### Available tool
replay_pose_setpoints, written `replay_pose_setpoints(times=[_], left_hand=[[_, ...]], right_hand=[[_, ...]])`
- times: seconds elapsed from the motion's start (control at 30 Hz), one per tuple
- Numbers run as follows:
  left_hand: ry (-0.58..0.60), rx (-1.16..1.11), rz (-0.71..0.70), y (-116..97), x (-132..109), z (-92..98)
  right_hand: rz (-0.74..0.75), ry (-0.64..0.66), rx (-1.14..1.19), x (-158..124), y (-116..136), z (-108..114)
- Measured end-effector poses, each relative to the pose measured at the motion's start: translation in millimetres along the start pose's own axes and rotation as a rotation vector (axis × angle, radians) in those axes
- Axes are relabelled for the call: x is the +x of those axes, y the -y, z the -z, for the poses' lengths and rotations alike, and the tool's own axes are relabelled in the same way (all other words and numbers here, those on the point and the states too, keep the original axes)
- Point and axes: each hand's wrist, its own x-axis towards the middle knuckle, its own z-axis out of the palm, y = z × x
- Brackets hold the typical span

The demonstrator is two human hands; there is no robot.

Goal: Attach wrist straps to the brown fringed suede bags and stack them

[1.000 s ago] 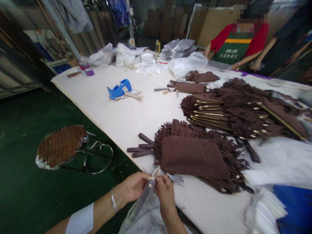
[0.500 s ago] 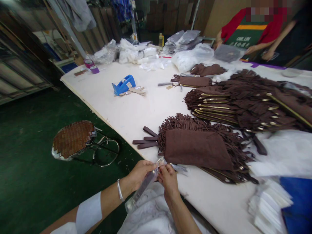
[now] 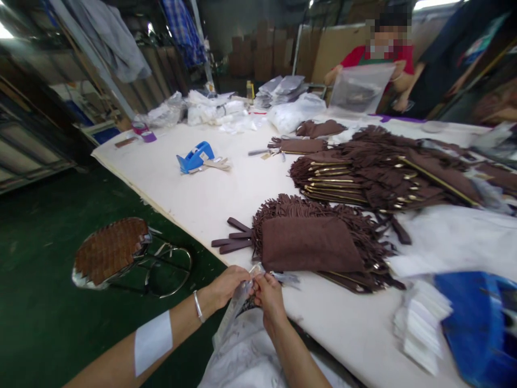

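Clear strip [image 3: 238,298] pinched by both hands, just short of the brown pouch [image 3: 311,245]

The left hand [image 3: 229,285] and right hand [image 3: 270,296] meet at the near edge of the white surface [image 3: 194,196], fingers of both pressed together on the strip's upper end. From there its long axis slopes down and leftward, along the pale cloth [image 3: 252,339]. The pouch lies beyond and to the right, its long side running across; the right hand is nearer. Whether strip and pouch touch, I cannot tell.

From afar, I view a workshop: brown fringed bags [image 3: 311,244] heaped on a table [image 3: 234,196], boxes [image 3: 263,58] stacked beyond.
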Motion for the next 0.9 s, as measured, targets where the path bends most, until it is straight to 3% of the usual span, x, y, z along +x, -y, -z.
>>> replay_pose_setpoints(times=[0.2, 0.3, 0.43, 0.53, 0.6, 0.73, 0.83, 0.9], left_hand=[[0.064, -0.021, -0.041, -1.1, -11.0, 3.5], [0.114, -0.123, -0.030, -1.0, -17.8, 7.3], [0.119, -0.210, 0.013, -1.2, -17.2, 6.1], [0.110, -0.234, 0.052, -2.3, -10.3, -0.6], [0.091, -0.221, 0.070, -3.0, -5.7, -5.8], [0.039, -0.159, 0.014, -5.9, -4.0, -13.2], [0.082, -0.089, -0.075, -6.6, -7.2, -12.5], [0.177, -0.018, -0.121, -3.9, -7.5, -9.5]], right_hand=[[-0.004, 0.023, -0.024, 3.5, 1.7, 3.3], [0.018, 0.107, -0.044, 0.4, 1.3, 10.0], [0.039, 0.239, -0.092, -17.4, 5.2, 27.7], [0.048, 0.252, -0.173, -31.0, 15.9, 51.1], [0.094, 0.165, -0.200, -34.6, 26.7, 70.8], [0.237, -0.149, -0.136, -30.3, 52.6, 104.9], [0.273, -0.331, -0.058, -25.3, 70.3, 110.2], [0.253, -0.358, 0.007, -22.8, 80.0, 103.8]])
